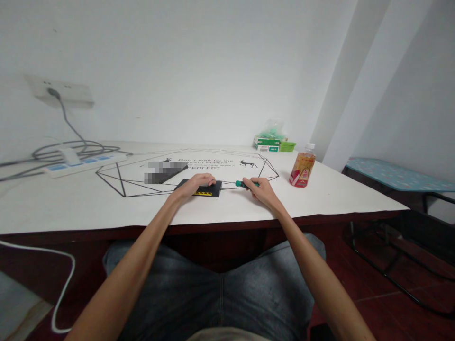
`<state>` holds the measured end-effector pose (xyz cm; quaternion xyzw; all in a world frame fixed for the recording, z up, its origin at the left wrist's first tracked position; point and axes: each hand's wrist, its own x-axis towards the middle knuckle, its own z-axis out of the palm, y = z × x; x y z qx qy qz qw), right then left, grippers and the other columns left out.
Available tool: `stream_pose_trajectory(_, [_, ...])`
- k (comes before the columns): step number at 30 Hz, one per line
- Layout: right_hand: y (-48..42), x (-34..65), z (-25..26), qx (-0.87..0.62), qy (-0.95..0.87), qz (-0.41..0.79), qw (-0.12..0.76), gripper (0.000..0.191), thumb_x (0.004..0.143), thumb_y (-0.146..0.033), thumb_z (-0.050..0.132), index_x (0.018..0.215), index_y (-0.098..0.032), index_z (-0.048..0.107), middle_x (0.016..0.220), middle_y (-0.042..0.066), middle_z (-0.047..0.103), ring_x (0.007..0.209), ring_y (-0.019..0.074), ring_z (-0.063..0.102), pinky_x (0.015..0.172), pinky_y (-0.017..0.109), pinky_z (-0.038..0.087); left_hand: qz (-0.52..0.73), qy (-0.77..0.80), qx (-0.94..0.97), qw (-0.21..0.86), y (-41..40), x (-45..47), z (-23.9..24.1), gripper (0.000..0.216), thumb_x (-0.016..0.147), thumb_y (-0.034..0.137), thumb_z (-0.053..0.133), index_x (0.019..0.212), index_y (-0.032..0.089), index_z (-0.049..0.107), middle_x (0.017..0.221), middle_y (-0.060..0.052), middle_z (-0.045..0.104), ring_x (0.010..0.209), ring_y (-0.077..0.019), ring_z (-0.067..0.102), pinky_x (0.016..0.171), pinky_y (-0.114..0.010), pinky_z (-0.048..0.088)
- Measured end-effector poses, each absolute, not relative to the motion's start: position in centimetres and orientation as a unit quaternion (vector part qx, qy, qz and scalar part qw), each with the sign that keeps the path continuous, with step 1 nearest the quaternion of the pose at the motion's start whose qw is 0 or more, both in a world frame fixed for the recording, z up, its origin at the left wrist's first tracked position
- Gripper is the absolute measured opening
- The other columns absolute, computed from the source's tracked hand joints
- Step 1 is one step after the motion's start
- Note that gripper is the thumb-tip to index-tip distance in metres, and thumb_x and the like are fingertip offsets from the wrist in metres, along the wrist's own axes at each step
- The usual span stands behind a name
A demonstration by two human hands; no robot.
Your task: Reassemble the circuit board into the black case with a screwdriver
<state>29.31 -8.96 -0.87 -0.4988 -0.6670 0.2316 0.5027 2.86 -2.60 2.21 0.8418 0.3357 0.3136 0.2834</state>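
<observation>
A flat black box [215, 191] with a yellow-and-black strip on its front edge lies near the table's front edge. My left hand [199, 183] rests over it with curled fingers, holding it against the table; the fingertips are partly hidden. My right hand [260, 189] is closed round the handle of a green-and-black screwdriver [239, 183]. Its thin shaft points left at the right side of the box. Whether the tip touches the box I cannot tell. Behind my left hand lies a dark oblong object [172, 174], partly blurred out.
A drink bottle [302, 166] stands upright to the right. Green-and-white boxes [267, 144] with a plastic bag sit at the back. On the left are a power strip [88, 162] and coiled black cables [57, 148]. The white table [149, 215] ends just before my lap.
</observation>
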Motion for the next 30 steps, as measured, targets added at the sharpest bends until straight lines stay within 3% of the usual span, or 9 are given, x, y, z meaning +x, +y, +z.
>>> stream_pose_trajectory(12, [-8.76, 29.56, -0.90, -0.492, -0.672, 0.230, 0.504, 0.063, 0.079, -0.077, 0.058, 0.063, -0.016, 0.062, 0.045, -0.003, 0.040, 0.045, 0.0097, 0.034, 0.048, 0.026, 0.023, 0.320, 0.314, 0.833, 0.324, -2.16, 2.74, 1.94, 0.026, 0.080, 0.041, 0.048, 0.063, 0.022, 0.047, 0.085, -0.009, 0.066, 0.087, -0.0247, 0.057, 0.091, -0.041, 0.043])
stream_pose_trajectory(22, [-9.02, 29.39, -0.56, -0.492, -0.668, 0.226, 0.511, 0.063, 0.077, -0.077, 0.059, 0.060, -0.016, 0.061, 0.044, -0.003, 0.041, 0.046, 0.0101, 0.033, 0.048, 0.027, 0.023, 0.333, 0.306, 0.808, 0.378, -2.15, 2.87, 1.58, 0.026, 0.078, 0.042, 0.054, 0.064, 0.021, 0.051, 0.076, -0.006, 0.060, 0.081, -0.0231, 0.054, 0.074, -0.035, 0.041])
stream_pose_trajectory(30, [-9.00, 29.44, -0.55, -0.493, -0.667, 0.219, 0.514, 0.064, 0.077, -0.078, 0.059, 0.060, -0.016, 0.061, 0.045, -0.002, 0.041, 0.047, 0.0102, 0.034, 0.049, 0.027, 0.023, 0.337, 0.311, 0.809, 0.368, -2.26, 3.04, 1.76, 0.028, 0.078, 0.044, 0.054, 0.063, 0.021, 0.053, 0.073, -0.006, 0.061, 0.080, -0.0233, 0.056, 0.077, -0.036, 0.043])
